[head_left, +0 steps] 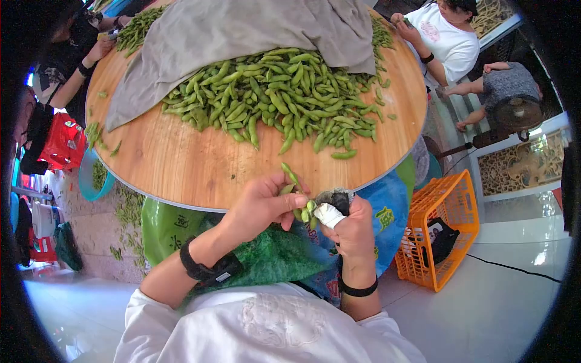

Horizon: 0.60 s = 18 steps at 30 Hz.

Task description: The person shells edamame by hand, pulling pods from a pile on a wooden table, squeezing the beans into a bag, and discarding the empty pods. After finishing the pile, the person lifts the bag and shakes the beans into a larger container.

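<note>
My left hand [266, 199] is closed on a few green soybean pods [290, 173], pinched between thumb and fingers just off the table's near edge. Close beside it, my right hand [356, 230] is curled shut. A white wrapping [330, 215] shows at its thumb side, and a dark piece [342, 200] sits by the fingers; whether these are a finger cover or a tool I cannot make out. More pods touch the white tip between the two hands. Beyond them, a large heap of soybean pods [272, 97] lies on the round wooden table [200, 172].
A grey cloth [242, 30] covers the back of the heap. Green and blue plastic sheeting [387, 206] hangs below the table edge. An orange crate [439, 233] stands on the floor at right. People sit at both sides; a teal basin [94, 181] is at left.
</note>
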### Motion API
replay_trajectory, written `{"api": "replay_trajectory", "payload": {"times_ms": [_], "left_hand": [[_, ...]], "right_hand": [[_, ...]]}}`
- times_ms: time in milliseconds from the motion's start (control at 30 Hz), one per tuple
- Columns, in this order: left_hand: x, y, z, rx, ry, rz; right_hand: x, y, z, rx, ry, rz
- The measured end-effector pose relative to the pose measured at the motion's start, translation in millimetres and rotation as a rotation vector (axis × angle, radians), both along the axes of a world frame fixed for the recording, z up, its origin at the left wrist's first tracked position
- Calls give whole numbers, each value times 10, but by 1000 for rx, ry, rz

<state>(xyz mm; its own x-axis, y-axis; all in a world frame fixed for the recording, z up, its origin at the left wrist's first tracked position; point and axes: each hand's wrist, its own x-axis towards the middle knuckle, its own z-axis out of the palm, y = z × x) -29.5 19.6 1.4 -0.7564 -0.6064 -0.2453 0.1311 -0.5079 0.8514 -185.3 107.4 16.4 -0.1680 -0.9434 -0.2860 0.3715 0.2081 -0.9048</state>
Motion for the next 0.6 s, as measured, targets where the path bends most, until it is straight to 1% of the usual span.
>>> {"api": "replay_trajectory", "payload": {"times_ms": [33,67,100,133,167,233,300,367,433,533,600], "left_hand": [[-13,6,0,-27,-12,55],[-44,40,18,-28,-14,55],[-90,92,51,-127,-71,242],[-120,116,72,-228,-127,429],[-102,85,46,-229,-127,428],[-35,6,-51,-1262,-265,430],[-63,54,-72,-1263,-234,386],[-73,96,-36,-1268,-199,344],[-64,139,50,-1069,-218,283],[-98,106,-29,-1029,-159,274],[-91,133,61,-994,-180,256]], "right_hand": [[13,-3,7,-34,163,-25],[29,-6,6,-69,325,-52],[59,-11,-18,-70,324,-55],[94,-19,-53,-104,375,-107],[113,-21,-73,-138,425,-156],[121,-29,-46,-107,440,-165],[129,-26,-38,-76,457,-173],[125,-34,-33,-72,512,-240],[128,-20,-8,-87,544,-239],[129,-29,-18,-95,560,-253],[133,-37,-30,-92,545,-273]]}}
